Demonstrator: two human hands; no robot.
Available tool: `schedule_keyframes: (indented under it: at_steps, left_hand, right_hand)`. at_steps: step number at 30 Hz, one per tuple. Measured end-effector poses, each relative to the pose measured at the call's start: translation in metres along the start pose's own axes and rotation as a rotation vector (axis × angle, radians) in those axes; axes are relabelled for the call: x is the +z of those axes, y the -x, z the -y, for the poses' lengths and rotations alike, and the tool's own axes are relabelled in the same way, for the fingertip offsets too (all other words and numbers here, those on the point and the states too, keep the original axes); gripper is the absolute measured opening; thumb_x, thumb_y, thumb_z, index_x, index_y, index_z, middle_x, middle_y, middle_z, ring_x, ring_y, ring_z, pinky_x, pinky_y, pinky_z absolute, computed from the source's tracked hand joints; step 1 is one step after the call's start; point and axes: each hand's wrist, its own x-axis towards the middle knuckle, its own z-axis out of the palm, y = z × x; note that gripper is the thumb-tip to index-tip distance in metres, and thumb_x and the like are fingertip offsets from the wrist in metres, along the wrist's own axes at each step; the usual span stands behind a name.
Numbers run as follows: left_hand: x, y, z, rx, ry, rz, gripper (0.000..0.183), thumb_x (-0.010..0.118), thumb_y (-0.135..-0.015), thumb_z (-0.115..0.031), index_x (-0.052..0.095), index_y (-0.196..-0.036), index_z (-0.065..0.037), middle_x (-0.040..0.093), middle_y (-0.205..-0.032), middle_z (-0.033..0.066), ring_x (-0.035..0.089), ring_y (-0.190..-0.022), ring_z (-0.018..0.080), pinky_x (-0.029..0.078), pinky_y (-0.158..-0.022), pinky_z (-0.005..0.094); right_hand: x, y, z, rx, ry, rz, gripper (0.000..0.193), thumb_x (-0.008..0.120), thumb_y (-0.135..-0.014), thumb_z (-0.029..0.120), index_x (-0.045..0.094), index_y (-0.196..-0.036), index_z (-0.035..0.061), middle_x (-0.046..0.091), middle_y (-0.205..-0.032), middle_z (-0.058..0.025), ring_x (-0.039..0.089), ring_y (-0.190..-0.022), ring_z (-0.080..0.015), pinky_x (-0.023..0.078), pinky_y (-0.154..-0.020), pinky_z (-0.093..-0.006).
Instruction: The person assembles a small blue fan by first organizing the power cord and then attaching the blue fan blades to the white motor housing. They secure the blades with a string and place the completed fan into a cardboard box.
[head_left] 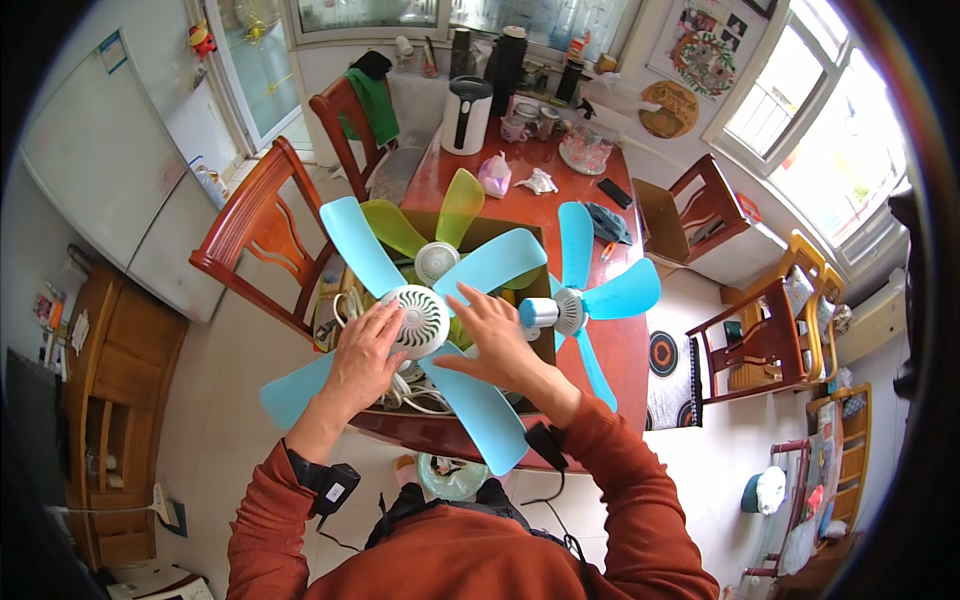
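Note:
A small ceiling fan with light-blue blades and a white vented hub [426,318] is in front of me, above an open cardboard box [496,222]. My left hand [366,358] holds the hub's left side, fingers curled over its edge. My right hand [502,342] is at the right of the hub with fingers spread, close to the blades; whether it touches them I cannot tell. Green-bladed fans, one with a white hub [437,262], and white cables [430,402] lie in the box. Right of the box stands a brighter blue fan [570,312].
The red-brown table [622,365] also bears a white kettle [467,115], a tissue pack [495,175], a black phone-like object [615,193] and a dark cloth [608,224]. Wooden chairs [265,235] stand around. A lined bin [452,478] sits below the near edge.

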Motion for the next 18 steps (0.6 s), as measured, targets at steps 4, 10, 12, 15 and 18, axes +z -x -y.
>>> schedule_keyframes:
  at_steps: [4,10,12,15,18]
  left_hand:
    - [0.029,-0.004,-0.007,-0.067,-0.097,0.06,0.057,0.071,-0.083,-0.024,0.052,-0.134,-0.006,0.044,-0.143,0.0122,0.04,-0.133,0.0314,0.03,-0.108,0.0556]
    - [0.033,-0.009,-0.008,-0.103,-0.137,0.104,0.06,0.074,-0.082,-0.03,0.052,-0.133,-0.008,0.042,-0.144,0.0107,0.037,-0.136,0.03,0.026,-0.109,0.0604]
    - [0.032,-0.009,-0.014,-0.13,-0.126,0.087,0.062,0.075,-0.08,-0.029,0.051,-0.134,-0.008,0.041,-0.144,0.0104,0.035,-0.136,0.0303,0.025,-0.109,0.0606]
    - [0.035,-0.014,-0.026,-0.124,-0.101,0.038,0.061,0.074,-0.079,-0.026,0.051,-0.133,-0.008,0.042,-0.143,0.0102,0.035,-0.136,0.0314,0.023,-0.109,0.0608]
    - [0.039,-0.016,-0.035,-0.107,-0.109,0.075,0.065,0.074,-0.081,-0.029,0.049,-0.137,-0.01,0.039,-0.146,0.0086,0.033,-0.138,0.0302,0.02,-0.112,0.0629]
  right_hand:
    - [-0.04,0.07,-0.023,0.267,-0.24,-0.192,0.051,0.075,-0.08,0.029,0.061,-0.122,0.0024,0.059,-0.123,-0.0172,0.057,-0.111,-0.0358,0.044,-0.095,-0.0434]
    - [-0.055,0.117,-0.075,0.667,-0.066,-0.283,0.05,0.074,-0.081,0.028,0.06,-0.121,0.0024,0.059,-0.123,-0.0167,0.054,-0.116,-0.0351,0.045,-0.096,-0.0439]
    - [-0.052,0.117,-0.097,0.716,-0.14,-0.286,0.051,0.074,-0.081,0.029,0.059,-0.121,0.0009,0.059,-0.123,-0.0186,0.054,-0.117,-0.0351,0.044,-0.097,-0.0435]
    - [-0.04,0.102,-0.128,0.754,-0.468,-0.31,0.053,0.074,-0.081,0.028,0.057,-0.117,-0.0067,0.061,-0.117,-0.0224,0.059,-0.113,-0.0298,0.046,-0.096,-0.04]
    - [-0.038,0.096,-0.145,0.828,-0.782,-0.298,0.05,0.074,-0.082,0.024,0.057,-0.115,-0.0096,0.062,-0.115,-0.0222,0.06,-0.11,-0.0242,0.048,-0.093,-0.0358]
